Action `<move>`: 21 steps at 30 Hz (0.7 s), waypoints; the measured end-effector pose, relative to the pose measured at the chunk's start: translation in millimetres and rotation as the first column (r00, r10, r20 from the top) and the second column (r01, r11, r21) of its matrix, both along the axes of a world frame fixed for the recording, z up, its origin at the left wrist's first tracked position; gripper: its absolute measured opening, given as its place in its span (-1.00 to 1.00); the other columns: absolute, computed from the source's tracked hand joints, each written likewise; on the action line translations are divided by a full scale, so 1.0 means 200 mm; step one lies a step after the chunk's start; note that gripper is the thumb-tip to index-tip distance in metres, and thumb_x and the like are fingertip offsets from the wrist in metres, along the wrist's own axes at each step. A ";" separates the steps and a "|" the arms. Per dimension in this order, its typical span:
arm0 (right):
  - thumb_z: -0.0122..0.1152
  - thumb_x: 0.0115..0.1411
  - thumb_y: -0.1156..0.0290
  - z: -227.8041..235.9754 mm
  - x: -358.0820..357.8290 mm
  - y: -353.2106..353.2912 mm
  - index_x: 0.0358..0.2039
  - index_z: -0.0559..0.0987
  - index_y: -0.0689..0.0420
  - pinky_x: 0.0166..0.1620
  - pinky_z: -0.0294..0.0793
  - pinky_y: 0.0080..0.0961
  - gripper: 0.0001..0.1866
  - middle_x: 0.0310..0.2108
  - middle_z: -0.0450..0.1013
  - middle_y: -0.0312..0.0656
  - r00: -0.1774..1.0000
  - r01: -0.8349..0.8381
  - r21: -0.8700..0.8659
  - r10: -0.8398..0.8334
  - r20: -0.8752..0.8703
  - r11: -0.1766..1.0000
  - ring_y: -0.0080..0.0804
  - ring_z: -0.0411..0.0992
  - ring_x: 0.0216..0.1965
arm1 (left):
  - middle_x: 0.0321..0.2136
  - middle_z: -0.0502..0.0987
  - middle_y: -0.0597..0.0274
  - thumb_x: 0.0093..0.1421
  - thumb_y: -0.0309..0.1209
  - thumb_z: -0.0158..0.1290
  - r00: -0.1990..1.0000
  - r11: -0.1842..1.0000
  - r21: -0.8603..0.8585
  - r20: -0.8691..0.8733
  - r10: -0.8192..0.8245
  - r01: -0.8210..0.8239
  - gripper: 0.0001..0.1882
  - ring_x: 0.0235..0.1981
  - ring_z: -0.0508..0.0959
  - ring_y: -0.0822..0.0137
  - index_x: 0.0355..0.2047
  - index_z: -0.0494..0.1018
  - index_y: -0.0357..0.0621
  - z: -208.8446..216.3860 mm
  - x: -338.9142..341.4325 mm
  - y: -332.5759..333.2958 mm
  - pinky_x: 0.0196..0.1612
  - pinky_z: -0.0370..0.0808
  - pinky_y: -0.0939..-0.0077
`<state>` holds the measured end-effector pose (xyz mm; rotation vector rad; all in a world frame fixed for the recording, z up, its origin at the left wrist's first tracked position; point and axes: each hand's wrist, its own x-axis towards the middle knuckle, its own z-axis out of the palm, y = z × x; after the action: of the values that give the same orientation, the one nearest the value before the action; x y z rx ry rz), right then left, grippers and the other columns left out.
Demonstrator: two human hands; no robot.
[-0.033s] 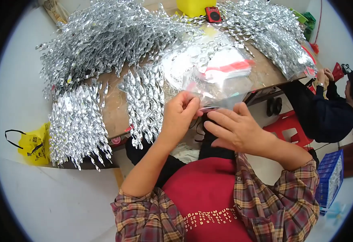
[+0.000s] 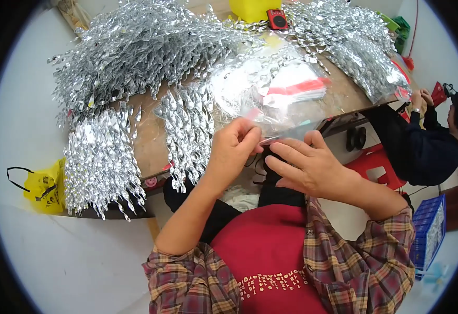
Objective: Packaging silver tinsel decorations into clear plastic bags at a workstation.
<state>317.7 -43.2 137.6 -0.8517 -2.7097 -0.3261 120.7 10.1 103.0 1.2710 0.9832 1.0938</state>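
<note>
Clear bag (image 2: 291, 124), mid-frame
My left grip (image 2: 233, 147) pinches its edge; whether my right grip (image 2: 313, 166) holds it, I cannot tell.

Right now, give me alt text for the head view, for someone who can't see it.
The left hand pinches the edge of a clear plastic bag, with the right hand close beside it. Twisted silver strips lie heaped on a brown table; a co-worker is at the right.
</note>
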 end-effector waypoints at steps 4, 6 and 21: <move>0.29 -0.12 0.27 0.23 -0.04 0.03 -0.22 0.48 0.00 -0.16 0.20 -0.30 -0.61 -0.12 0.39 -0.29 0.980 -0.190 0.142 0.196 -0.030 0.972 -0.31 0.33 -0.07 | -0.52 0.48 0.38 0.22 -0.41 0.01 0.964 0.979 0.087 -0.209 -0.163 0.184 -0.86 -0.52 0.47 0.60 -0.34 0.44 -0.25 0.22 -0.11 -0.03 -0.44 0.41 0.71; 0.23 -0.13 0.39 0.35 -0.07 0.07 -0.29 0.50 0.02 -0.15 0.21 -0.31 -0.70 -0.19 0.42 -0.34 0.951 -0.243 0.159 0.268 -0.153 0.957 -0.31 0.33 -0.10 | -0.52 0.48 0.40 0.20 -0.43 0.03 0.896 0.923 0.108 -0.307 -0.321 0.368 -0.88 -0.51 0.46 0.61 -0.35 0.44 -0.25 0.32 -0.20 -0.04 -0.45 0.40 0.72; 0.17 -0.16 0.42 0.40 -0.34 0.16 -0.27 0.51 -0.02 -0.36 0.21 -0.53 -0.66 -0.28 0.32 -0.31 0.923 -0.382 0.334 0.374 0.090 0.862 -0.49 0.29 -0.41 | -0.48 0.50 0.34 0.11 -0.47 -0.05 0.753 0.810 0.019 -0.383 -0.535 0.586 -0.84 -0.47 0.47 0.56 -0.33 0.44 -0.29 0.61 -0.48 -0.02 -0.41 0.39 0.66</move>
<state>249.1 -10.4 218.2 -0.2084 -2.6423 -0.6968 25.5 6.7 224.2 1.7827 0.7071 0.4605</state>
